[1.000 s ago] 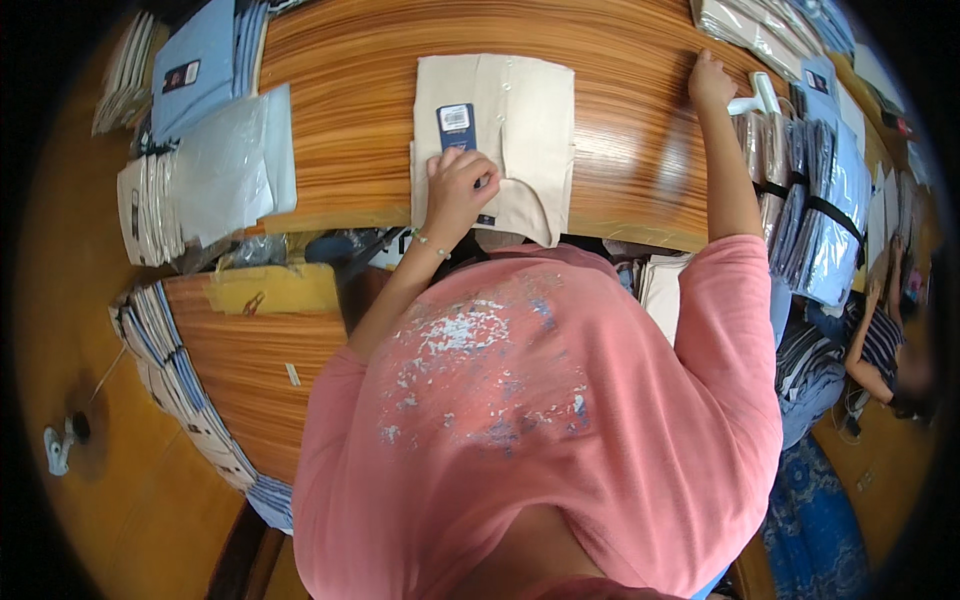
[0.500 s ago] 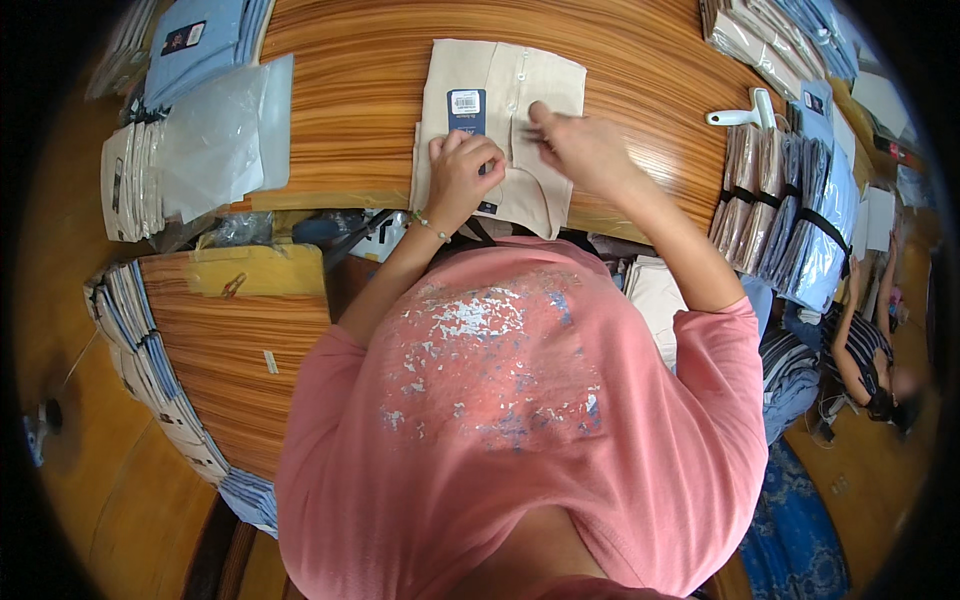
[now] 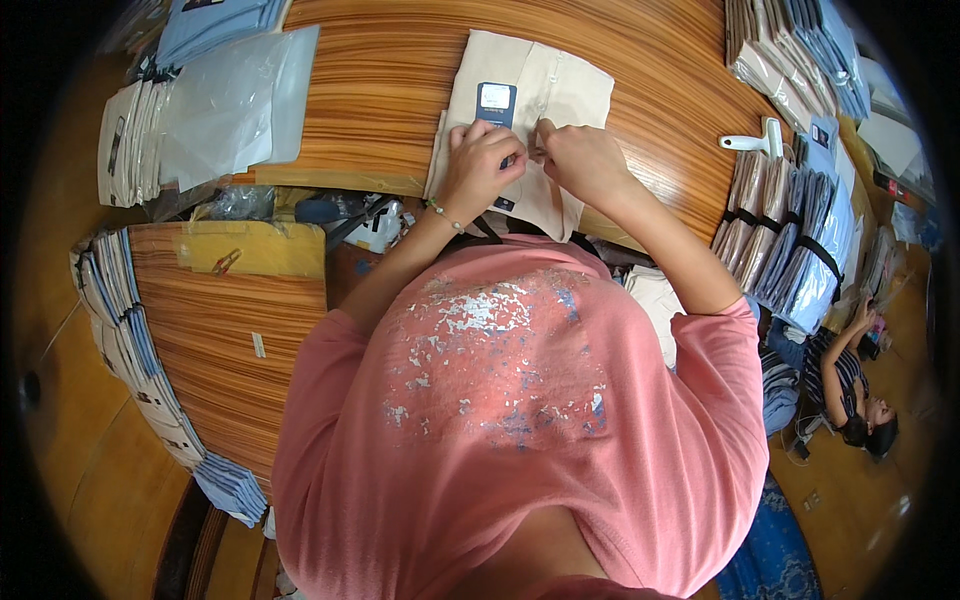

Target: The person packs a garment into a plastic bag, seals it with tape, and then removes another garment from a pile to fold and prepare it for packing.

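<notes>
A folded beige shirt (image 3: 578, 92) lies on the wood-grain table in front of me, its lower edge overhanging the near side. On it sits a dark blue tag (image 3: 508, 112) with a white label. My left hand (image 3: 483, 165) rests on the shirt over the tag's lower part, fingers curled and pinching the cloth. Close beside it, my right hand (image 3: 585, 163) is closed at the shirt's front strip, knuckles up. Whatever its fingertips hold is hidden under the hand.
Clear plastic sleeves (image 3: 225, 110) lie at the left, next to stacked beige shirts (image 3: 125, 145). To the right are a white-handled roller (image 3: 750, 141) and bundled packed shirts (image 3: 800, 230). Folded shirts (image 3: 150, 350) line the lower left table. A person in stripes (image 3: 840, 375) is at far right.
My right hand has moved down and left, toward my left hand. My left hand stays on the shirt. The whole view has shifted slightly, and the far-right person's position has changed.
</notes>
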Action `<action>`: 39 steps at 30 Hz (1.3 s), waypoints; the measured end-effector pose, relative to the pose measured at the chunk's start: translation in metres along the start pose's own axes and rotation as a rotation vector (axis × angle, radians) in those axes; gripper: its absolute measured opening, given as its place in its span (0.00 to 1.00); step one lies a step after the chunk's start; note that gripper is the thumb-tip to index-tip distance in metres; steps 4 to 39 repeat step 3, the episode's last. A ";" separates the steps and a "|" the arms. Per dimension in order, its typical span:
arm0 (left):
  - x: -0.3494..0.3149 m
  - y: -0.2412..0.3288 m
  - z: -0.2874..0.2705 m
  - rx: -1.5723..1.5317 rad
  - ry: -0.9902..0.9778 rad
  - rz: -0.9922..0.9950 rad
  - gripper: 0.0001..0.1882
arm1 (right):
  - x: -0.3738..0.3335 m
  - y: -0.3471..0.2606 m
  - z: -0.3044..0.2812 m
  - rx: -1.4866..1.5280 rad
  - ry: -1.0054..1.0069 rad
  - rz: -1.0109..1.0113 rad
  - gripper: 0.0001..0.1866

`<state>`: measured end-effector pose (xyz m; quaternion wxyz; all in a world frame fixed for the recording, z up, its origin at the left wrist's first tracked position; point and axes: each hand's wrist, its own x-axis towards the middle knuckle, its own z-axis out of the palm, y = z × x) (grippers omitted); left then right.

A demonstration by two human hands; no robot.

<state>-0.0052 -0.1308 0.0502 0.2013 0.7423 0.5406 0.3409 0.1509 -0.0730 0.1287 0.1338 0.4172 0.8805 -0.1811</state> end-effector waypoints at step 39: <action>0.000 0.000 0.000 0.006 0.004 0.003 0.04 | 0.003 0.000 0.000 -0.013 -0.022 -0.019 0.15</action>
